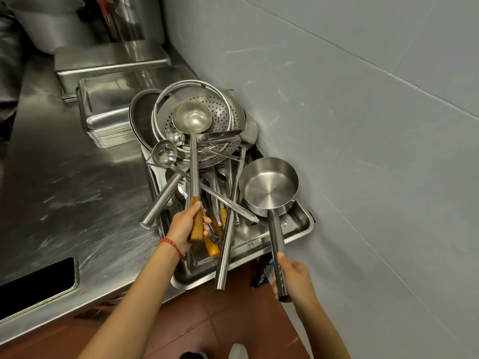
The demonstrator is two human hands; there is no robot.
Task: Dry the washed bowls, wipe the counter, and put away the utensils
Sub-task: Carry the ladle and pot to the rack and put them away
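- The left hand (187, 224) curls around the wooden grip of a large steel ladle (192, 117), whose bowl lies against a perforated colander (223, 117).
- The right hand (293, 278) wraps its fingers around the long tubular handle of a small steel saucepan (268, 186), held above the right side of a tray.
- The steel tray (298, 226) sits on the steel surface (72, 182) in the corner by a grey wall and holds a heap of utensils: smaller ladles, long handles, the colander.
- A stack of flat trays (103, 125) stands just behind the heap.
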